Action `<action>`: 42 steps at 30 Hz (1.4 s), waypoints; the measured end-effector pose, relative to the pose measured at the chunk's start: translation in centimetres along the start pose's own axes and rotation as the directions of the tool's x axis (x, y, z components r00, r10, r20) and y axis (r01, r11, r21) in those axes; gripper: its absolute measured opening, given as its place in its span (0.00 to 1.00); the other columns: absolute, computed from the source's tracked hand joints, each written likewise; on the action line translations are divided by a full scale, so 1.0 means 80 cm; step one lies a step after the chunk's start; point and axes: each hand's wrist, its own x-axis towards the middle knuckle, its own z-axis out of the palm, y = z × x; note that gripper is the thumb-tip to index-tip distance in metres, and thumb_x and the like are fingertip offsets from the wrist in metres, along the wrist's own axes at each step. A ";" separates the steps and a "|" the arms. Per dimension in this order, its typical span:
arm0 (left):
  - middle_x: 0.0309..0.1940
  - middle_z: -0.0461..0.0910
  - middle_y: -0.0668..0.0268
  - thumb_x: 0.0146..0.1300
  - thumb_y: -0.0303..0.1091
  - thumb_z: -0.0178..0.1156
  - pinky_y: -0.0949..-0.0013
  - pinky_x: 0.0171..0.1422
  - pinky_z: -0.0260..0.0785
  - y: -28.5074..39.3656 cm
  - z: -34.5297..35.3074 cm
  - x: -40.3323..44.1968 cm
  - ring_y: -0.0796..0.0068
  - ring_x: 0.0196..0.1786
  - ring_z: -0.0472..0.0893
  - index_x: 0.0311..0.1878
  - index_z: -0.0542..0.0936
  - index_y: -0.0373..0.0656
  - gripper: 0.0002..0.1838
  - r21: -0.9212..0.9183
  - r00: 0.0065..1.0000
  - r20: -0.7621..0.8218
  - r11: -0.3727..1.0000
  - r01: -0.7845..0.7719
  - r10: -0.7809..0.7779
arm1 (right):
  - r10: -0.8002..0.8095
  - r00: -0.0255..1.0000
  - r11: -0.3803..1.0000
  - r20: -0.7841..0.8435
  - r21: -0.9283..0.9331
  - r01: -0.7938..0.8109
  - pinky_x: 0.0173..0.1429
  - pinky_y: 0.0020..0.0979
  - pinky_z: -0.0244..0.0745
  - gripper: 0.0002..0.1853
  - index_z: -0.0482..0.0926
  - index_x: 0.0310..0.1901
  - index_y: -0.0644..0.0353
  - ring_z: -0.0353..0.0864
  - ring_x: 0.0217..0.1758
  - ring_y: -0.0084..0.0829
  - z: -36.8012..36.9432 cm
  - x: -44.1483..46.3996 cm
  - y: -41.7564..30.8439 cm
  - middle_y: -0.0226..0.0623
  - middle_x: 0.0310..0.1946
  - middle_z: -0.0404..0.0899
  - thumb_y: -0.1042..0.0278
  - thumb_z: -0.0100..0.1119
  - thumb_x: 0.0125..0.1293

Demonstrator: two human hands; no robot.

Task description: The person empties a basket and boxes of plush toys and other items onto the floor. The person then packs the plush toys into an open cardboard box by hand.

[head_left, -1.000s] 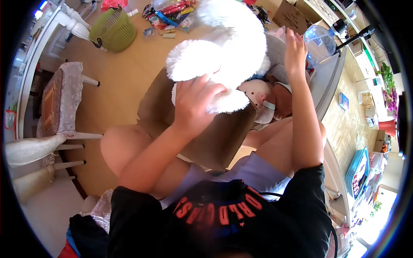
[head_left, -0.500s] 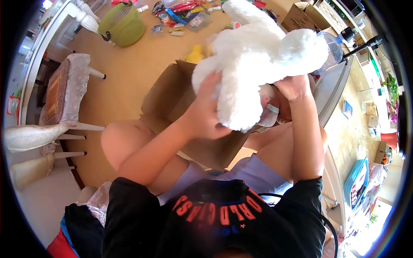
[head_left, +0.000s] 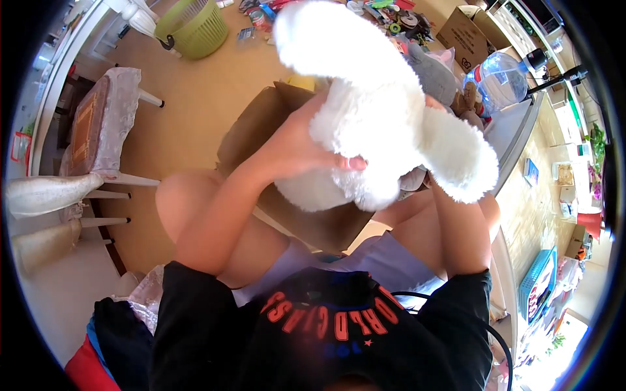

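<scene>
Gripping deep into soft fur, the fingers of our left hand (head_left: 303,146) hold the white plush toy (head_left: 385,124) at its side: the thumb (head_left: 352,163) lies over the front, and the rest vanish into or behind the pile, probably because so yielding a body needs a broad grasp. Our right hand (head_left: 432,102) is mostly hidden by the toy; we see only a bit of skin past its edge and the forearm (head_left: 456,225) running up behind a drooping limb, so we cannot tell how closely those fingers are bent. It seems to bear the toy from behind, sharing the bulk between both sides.

The toy is up in front of us, over the open cardboard box (head_left: 326,228), which sits between our bent legs (head_left: 195,208), likely for steadiness and easy reach. Whether fur touches cardboard, we cannot tell. At the box's far edge shows something yellow (head_left: 302,82), largely covered.

Farther out, to the right, a grey plush toy (head_left: 433,78) and a brown plush toy (head_left: 466,105) lie near the large clear bottle (head_left: 502,81), perhaps bunched there to be handy. Beyond stands a carton (head_left: 464,39). To the left, well apart, are a green basket (head_left: 195,39) and a lace-draped stool (head_left: 120,130); at far right, the worktop (head_left: 531,195) carries a blue basket (head_left: 531,280).
</scene>
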 end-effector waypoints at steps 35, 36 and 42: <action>0.54 0.81 0.56 0.56 0.17 0.65 0.61 0.60 0.75 -0.045 0.044 -0.014 0.65 0.54 0.82 0.62 0.73 0.31 0.28 -0.532 0.852 -0.236 0.796 0.288 -0.467 | -0.235 0.953 -0.750 -0.191 -0.588 -0.303 0.70 0.79 0.38 0.18 0.76 0.61 0.47 0.64 0.75 0.45 0.053 0.042 -0.017 0.49 0.59 0.77 0.55 0.48 0.74; 0.54 0.81 0.56 0.56 0.17 0.65 0.60 0.60 0.75 -0.046 0.044 -0.015 0.65 0.54 0.82 0.62 0.73 0.30 0.28 -0.503 0.864 -0.236 0.816 0.284 -0.446 | -0.385 0.909 -0.606 -0.161 -0.698 -0.381 0.73 0.74 0.40 0.19 0.78 0.56 0.54 0.62 0.76 0.48 0.040 0.045 -0.041 0.54 0.59 0.76 0.54 0.43 0.76; 0.54 0.81 0.55 0.58 0.20 0.66 0.59 0.61 0.75 -0.054 0.047 -0.017 0.65 0.55 0.82 0.62 0.73 0.30 0.26 -0.488 0.845 -0.222 0.806 0.335 -0.486 | -0.581 0.579 -0.275 0.572 -0.808 0.521 0.79 0.49 0.51 0.31 0.70 0.67 0.66 0.60 0.77 0.52 0.128 -0.001 -0.021 0.52 0.68 0.70 0.47 0.49 0.74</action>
